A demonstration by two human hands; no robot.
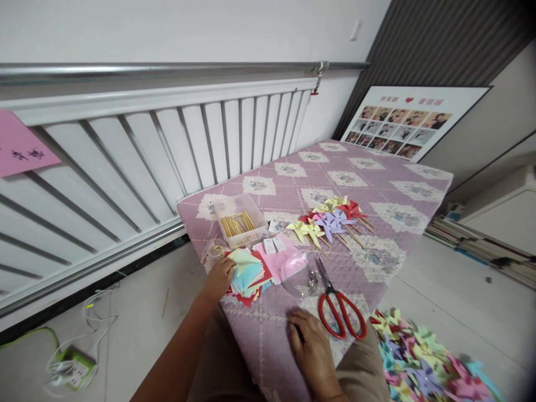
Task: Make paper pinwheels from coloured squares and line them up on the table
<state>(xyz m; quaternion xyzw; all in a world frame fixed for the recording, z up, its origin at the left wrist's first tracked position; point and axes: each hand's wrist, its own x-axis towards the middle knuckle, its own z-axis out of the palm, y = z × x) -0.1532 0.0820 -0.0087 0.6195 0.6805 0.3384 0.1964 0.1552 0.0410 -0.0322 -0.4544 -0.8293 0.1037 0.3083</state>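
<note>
My left hand (219,277) is at the left edge of a stack of coloured paper squares (247,271), its fingers closed on the top sheets. Yellow, light blue and red edges fan out of the stack. Loosely bent, my right hand (312,343) lies on the tablecloth, with a dark gap between thumb and fingers and no object visible in it. Just beyond it are red-handled scissors (339,304), blades pointing away. Small metal pieces (312,282) lie by a clear round lid or dish (288,279). Behind the stack is a pink packet (282,259) with white labels.
A clear plastic box (247,237) holds wooden sticks, beside a small round container (215,248). Finished paper pinwheels (330,223) lie farther back. More pinwheels (422,357) are piled low at the right. A radiator (234,134) borders the table; a power strip (77,368) is on the floor.
</note>
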